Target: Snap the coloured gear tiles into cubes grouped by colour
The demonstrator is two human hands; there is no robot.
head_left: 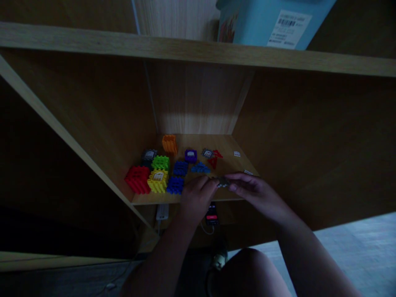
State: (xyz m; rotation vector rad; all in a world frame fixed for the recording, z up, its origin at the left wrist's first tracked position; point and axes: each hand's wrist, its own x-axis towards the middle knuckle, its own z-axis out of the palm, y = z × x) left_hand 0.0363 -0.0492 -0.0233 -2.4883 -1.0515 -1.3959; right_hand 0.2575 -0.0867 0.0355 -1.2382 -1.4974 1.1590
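Note:
Between my two hands, near the shelf's front edge, is a small dark grey interlocking building tile point(222, 182). My left hand point(199, 194) is closed on its left side, and my right hand point(255, 190) pinches its right side. Left of my hands stand stacks of similar tiles: red point(137, 180), yellow point(158, 180) with a white window piece, green point(160, 163), and blue point(175, 185). Just beyond my left hand lie light blue triangular tiles point(200, 167). Farther back are red triangles point(213, 162), a grey tile point(207, 153) and a purple tile point(191, 156) with a white window.
An orange stack point(170, 144) stands at the back of the shelf. White window pieces point(236, 154) lie on the right. Above, a blue bin point(260, 24) sits on the upper shelf board point(185, 50). Below are a power strip point(162, 211) and a phone point(212, 215) on a cable.

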